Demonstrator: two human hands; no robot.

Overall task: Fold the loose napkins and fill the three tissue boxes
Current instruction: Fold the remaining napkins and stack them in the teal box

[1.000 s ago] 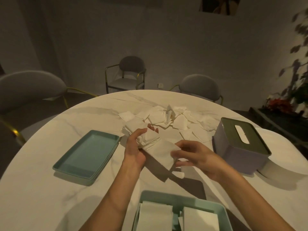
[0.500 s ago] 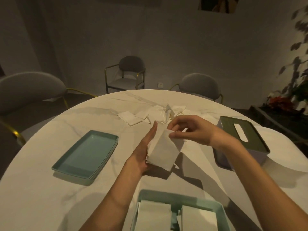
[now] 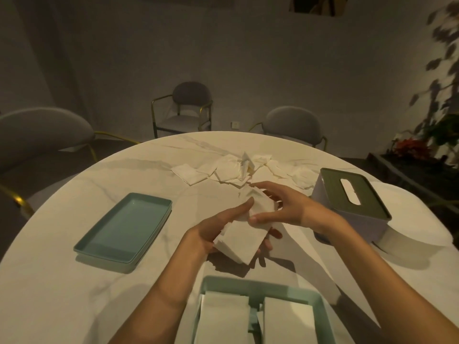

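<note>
right hand (image 3: 285,207) drawn back toward left hand (image 3: 218,229) since half a second ago. folded napkin (image 3: 242,240) above table (image 3: 62,281), cradled in left palm, pinched by right thumb and fingers. loose napkins (image 3: 236,168) beyond hands. lidded tissue box (image 3: 352,207) right of right hand; open box (image 3: 260,289) nearer than hands; teal lid (image 3: 126,227) left.

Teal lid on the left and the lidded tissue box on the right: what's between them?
In the head view: both hands, left and right, holding a folded napkin stack above bare marble table.
</note>
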